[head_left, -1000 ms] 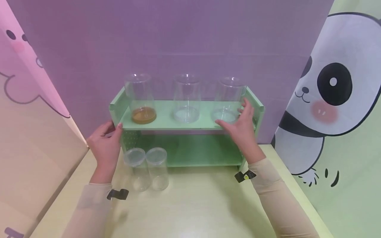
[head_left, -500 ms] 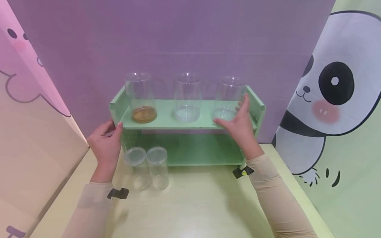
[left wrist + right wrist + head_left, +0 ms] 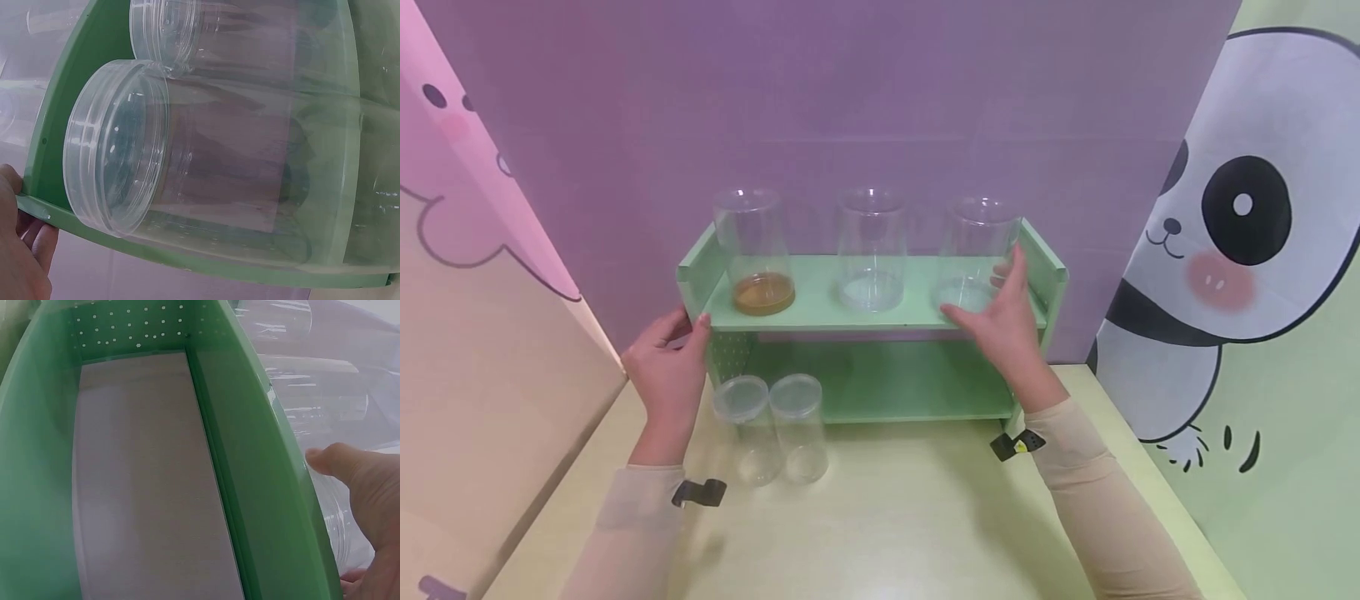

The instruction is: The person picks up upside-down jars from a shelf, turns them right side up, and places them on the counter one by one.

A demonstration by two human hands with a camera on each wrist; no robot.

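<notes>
Pinching the green rack [image 3: 917,379] at its left front corner, the left hand [image 3: 664,367] probably steadies it. The right hand [image 3: 1006,329], thumb and fingers spread wide, curves round the lower part of the right clear jar [image 3: 976,250], likely for a hold near its base; how firmly it presses cannot be told. That jar stands upright at the right end of the upper shelf [image 3: 815,292]. Two lidded jars [image 3: 801,425] stand side by side below. The left wrist view adds a lid's ridges [image 3: 84,156] and fingers outside the rack's edge; the right wrist view shows a perforated side panel [image 3: 131,325] more plainly.
</notes>
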